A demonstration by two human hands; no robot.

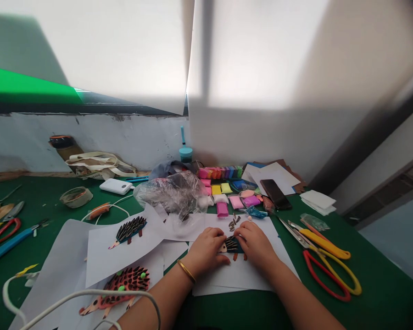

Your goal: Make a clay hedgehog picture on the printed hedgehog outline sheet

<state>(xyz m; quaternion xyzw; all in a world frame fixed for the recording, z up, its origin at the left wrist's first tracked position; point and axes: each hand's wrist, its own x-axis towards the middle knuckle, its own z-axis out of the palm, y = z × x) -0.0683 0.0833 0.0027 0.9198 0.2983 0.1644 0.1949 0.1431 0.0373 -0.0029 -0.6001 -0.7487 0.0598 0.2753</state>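
A hedgehog picture (232, 245) with a dark clay body, striped seeds as spines, a pale face and brown feet lies on white paper (223, 279). My left hand (206, 247), a gold bangle at its wrist, rests around the head end, thumb apart from its bent fingers. Over the back of the body, my right hand (256, 243) has its fingertips pressed together; whatever they pinch is hidden. Loose striped seeds (232, 224) lie just beyond both hands on the sheet.
Packets of coloured clay (223, 201) and a crumpled plastic bag (174, 190) sit behind the paper. Large scissors (325, 270) and a phone (275, 193) are at right. Two more hedgehog pictures, one dark (131, 229), one pink (127, 286), lie left, crossed by a white cable (89, 293).
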